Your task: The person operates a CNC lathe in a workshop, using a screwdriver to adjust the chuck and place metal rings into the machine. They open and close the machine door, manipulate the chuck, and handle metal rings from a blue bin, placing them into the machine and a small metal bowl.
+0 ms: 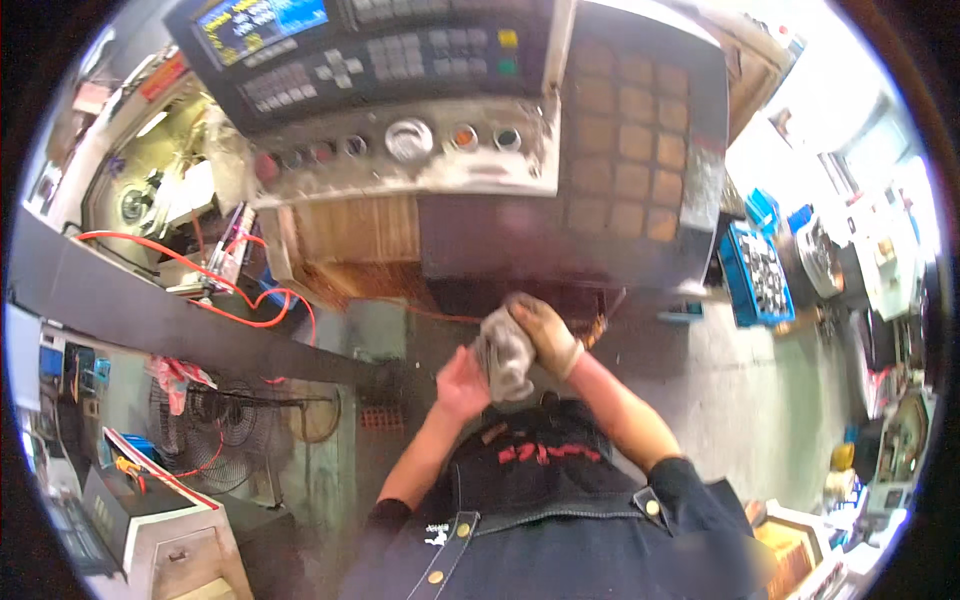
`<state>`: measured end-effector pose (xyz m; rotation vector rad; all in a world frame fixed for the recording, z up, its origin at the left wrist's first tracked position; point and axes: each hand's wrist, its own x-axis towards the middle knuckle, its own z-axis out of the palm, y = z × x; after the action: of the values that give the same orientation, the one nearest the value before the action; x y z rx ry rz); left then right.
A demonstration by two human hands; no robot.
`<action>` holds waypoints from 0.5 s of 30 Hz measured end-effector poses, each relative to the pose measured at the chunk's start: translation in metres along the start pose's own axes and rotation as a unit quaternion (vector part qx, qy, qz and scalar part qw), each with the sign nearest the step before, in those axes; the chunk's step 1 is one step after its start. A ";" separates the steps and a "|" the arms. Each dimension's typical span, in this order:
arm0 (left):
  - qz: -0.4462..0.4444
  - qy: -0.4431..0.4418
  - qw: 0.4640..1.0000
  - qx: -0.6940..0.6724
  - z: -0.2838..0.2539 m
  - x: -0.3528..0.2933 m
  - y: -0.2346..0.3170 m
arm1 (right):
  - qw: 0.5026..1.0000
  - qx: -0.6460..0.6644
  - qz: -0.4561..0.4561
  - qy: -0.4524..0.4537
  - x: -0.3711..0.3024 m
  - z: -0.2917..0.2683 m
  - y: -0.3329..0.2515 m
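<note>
Black shirt (580, 560) lies nearest, crossed by one apron (560, 490) with three brass buttons (652, 507) and red lettering (548, 455). One crumpled grey cloth (510, 362) sits between two hands: the right hand's (548, 338) fingers clamp its upper right side; the left hand's (463, 385) touch its left side, whether closed I cannot tell. Beyond the fingers stands one control panel (410, 85) with one lit screen (265, 30); leftward, one fan (215, 430); rightward, one blue crate (733, 270) of metal parts (768, 275).
</note>
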<state>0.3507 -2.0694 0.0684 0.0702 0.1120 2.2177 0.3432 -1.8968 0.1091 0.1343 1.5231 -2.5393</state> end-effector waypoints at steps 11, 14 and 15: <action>-0.058 -0.086 0.995 0.009 -0.011 0.013 -0.029 | 0.977 0.099 0.020 -0.190 0.013 -0.010 0.026; -0.108 -0.003 0.989 0.103 -0.003 0.024 -0.030 | 0.983 -0.049 0.059 -0.166 0.004 -0.022 0.009; -0.107 0.046 0.984 0.133 -0.005 0.026 -0.035 | 0.986 0.019 0.063 -0.156 0.000 -0.031 0.013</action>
<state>0.3620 -2.0280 0.0604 0.0966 0.4463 1.9802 0.3450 -1.8752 0.0834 -0.1510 1.3046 -2.3568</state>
